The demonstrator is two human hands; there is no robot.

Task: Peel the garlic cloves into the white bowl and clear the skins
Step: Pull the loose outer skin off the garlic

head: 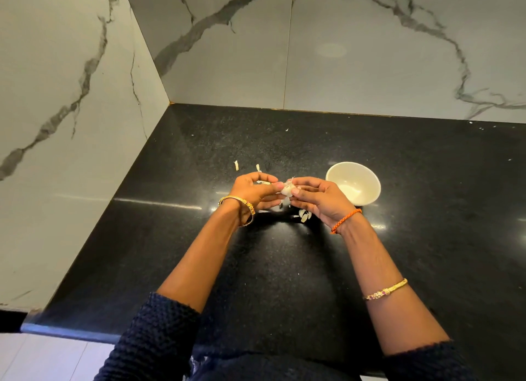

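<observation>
Pinching one garlic clove [286, 191], both hands' fingers [296, 192] hover just left of white bowl [367, 181].

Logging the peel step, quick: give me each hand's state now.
Left hand: fingers pinch the garlic clove.
Right hand: fingers pinch the same garlic clove from the other side.
</observation>
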